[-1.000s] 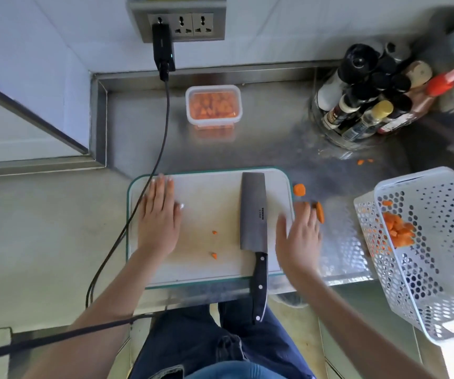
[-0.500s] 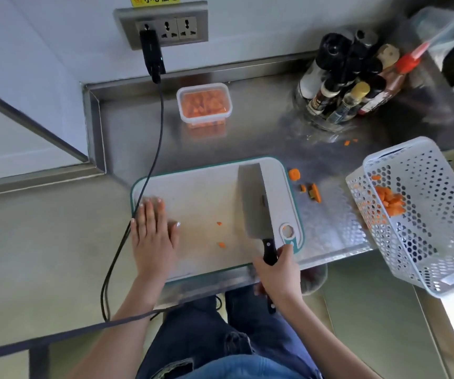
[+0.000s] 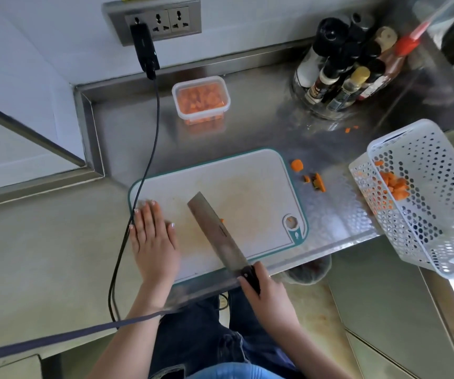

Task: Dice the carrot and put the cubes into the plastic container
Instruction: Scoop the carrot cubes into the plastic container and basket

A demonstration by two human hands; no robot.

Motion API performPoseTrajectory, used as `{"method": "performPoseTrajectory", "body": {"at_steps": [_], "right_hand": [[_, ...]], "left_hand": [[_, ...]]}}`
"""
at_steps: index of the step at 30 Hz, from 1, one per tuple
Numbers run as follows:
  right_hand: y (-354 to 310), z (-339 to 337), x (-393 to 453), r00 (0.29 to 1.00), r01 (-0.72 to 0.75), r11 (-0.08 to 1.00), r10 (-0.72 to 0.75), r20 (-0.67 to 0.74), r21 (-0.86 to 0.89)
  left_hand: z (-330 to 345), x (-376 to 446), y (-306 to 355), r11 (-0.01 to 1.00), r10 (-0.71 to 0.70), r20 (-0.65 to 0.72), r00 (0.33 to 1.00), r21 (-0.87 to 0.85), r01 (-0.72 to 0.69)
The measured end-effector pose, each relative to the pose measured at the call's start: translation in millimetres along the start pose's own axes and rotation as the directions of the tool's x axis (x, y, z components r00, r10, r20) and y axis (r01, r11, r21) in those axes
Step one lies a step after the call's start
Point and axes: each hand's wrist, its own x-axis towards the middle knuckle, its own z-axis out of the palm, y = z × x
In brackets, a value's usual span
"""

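Observation:
My right hand (image 3: 264, 294) grips the black handle of a cleaver (image 3: 216, 232), whose blade lies slanted across the white cutting board (image 3: 247, 192). A tiny carrot bit (image 3: 221, 220) peeks out beside the blade. My left hand (image 3: 153, 242) rests flat, fingers apart, on the board's left end. The clear plastic container (image 3: 200, 99) filled with carrot cubes stands at the back of the steel counter. Loose carrot pieces (image 3: 313, 179) lie on the counter just right of the board.
A white perforated basket (image 3: 422, 198) holding carrot chunks sits tilted at the right edge. Sauce bottles (image 3: 354, 64) cluster at the back right. A black cable (image 3: 149, 160) hangs from the wall socket past the board's left edge. Small carrot scraps (image 3: 350, 129) lie near the bottles.
My right hand moved from the counter to the cleaver's handle, gripped it and swung the blade leftward across the board. My left hand slid toward the board's near left corner.

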Motion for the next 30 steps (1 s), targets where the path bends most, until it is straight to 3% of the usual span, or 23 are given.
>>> {"method": "performPoseTrajectory", "body": {"at_steps": [3, 7, 10, 13, 18, 22, 30], "right_hand": [[11, -19, 6, 0.983, -0.055, 0.996, 0.067, -0.17, 0.07], [32, -60, 14, 0.873, -0.199, 0.961, 0.263, -0.412, 0.192], [38, -81, 14, 0.793, -0.257, 0.942, 0.333, -0.51, 0.216], [27, -89, 19, 0.737, -0.203, 0.933, 0.346, -0.58, 0.298], [-9, -86, 56, 0.786, -0.081, 0.965, 0.216, -0.58, 0.25], [-19, -80, 87, 0.812, -0.092, 0.926, 0.282, -0.51, 0.365], [20, -84, 53, 0.697, -0.285, 0.862, 0.486, -0.527, 0.419]], "left_hand": [[0, 0, 0, 1.0, 0.003, -0.004, 1.0, 0.001, -0.003], [-1, -2, 0, 1.0, 0.008, -0.002, 1.0, 0.001, -0.008], [0, -3, -1, 1.0, 0.017, 0.002, 1.0, -0.003, -0.017], [0, -4, 1, 1.0, 0.015, -0.009, 1.0, 0.001, -0.015], [0, -4, 4, 1.0, 0.009, -0.008, 1.0, -0.013, -0.009], [0, -5, 2, 1.0, 0.025, -0.016, 1.0, -0.006, -0.025], [2, -4, 1, 0.999, 0.021, -0.033, 0.999, -0.031, -0.022]]}}
